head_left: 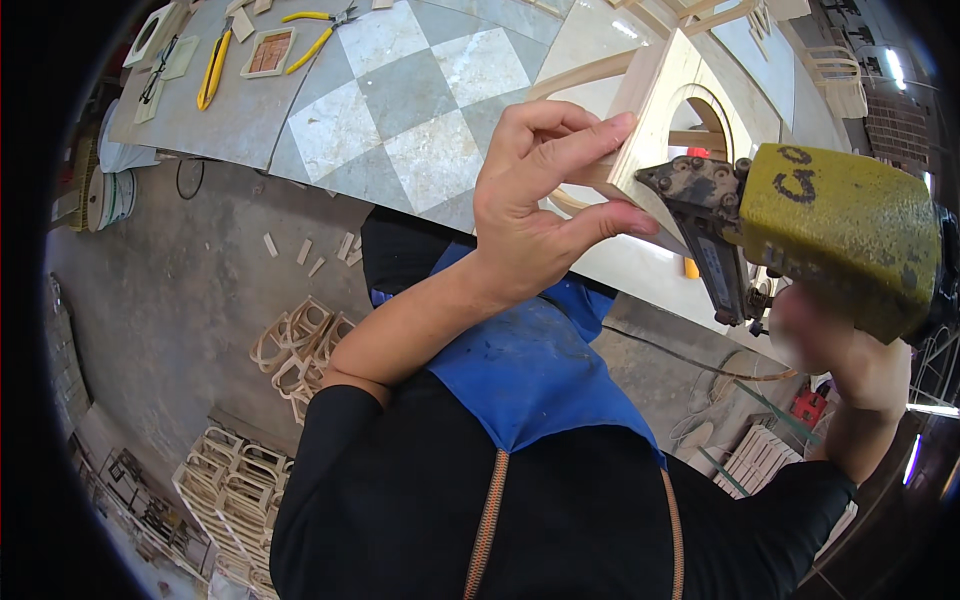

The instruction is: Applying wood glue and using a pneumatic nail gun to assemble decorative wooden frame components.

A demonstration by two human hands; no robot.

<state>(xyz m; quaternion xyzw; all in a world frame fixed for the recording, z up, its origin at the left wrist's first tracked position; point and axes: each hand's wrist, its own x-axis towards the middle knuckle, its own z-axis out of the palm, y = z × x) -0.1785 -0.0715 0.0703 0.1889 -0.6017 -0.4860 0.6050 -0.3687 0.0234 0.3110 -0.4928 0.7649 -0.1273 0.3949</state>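
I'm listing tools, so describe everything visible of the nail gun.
The nail gun has a scuffed yellow body with black markings, a worn, dark, metal-looking nose and a dark rail slanting below. Its nose points left, at the edge of the wooden frame; contact is unclear. The blurred right hand holds it from beneath.

bright overall, glowing tube lights (895, 68) at right, blurred right hand (808, 330), fisheye-bent edges, black corners
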